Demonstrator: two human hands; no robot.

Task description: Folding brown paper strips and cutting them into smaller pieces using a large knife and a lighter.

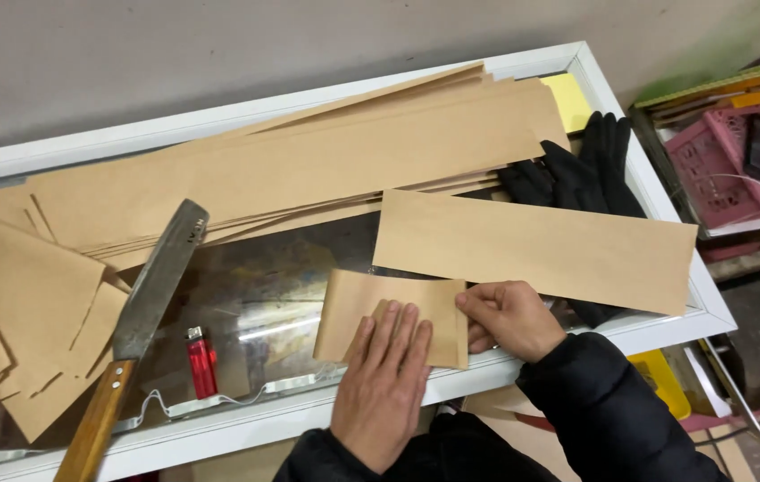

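Observation:
A small folded piece of brown paper point(358, 303) lies on the glass counter top point(255, 295). My left hand point(384, 384) presses flat on its lower part, fingers together. My right hand point(509, 319) pinches its right edge between thumb and fingers. Just behind lies a long brown paper strip point(532, 250), and a big stack of long brown paper sheets point(309, 165) covers the back of the counter.
A large knife point(143, 312) with a wooden handle lies diagonally at the left, beside a red lighter point(200, 361). Cut brown paper pieces point(23, 312) pile at far left. Black gloves point(576, 170) lie at the right. A pink basket point(724, 156) stands beyond the counter's white frame point(666, 214).

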